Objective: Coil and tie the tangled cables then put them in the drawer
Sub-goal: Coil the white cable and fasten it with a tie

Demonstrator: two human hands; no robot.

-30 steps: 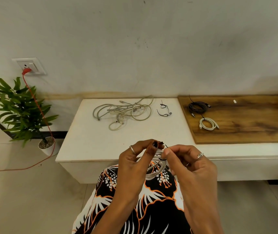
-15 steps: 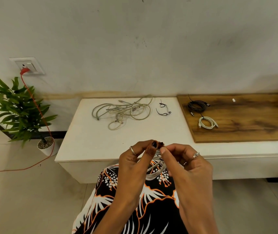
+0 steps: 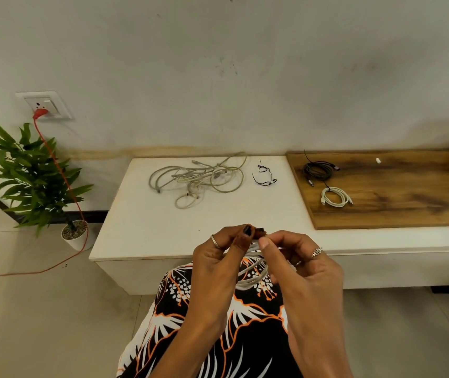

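Both hands have crept closer together since a second ago, so now the left hand and right hand are pinched fingertip to fingertip on the tie at the top of the white coil, held over the lap just off the table's front edge. Looks like the tying step to me; next she'd need to cinch it, then tackle the tangled cables near the table's back edge.

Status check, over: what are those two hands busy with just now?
Left hand and right hand both pinching at top of white cable coil. Tangled cables untouched on table. Nothing blocking.
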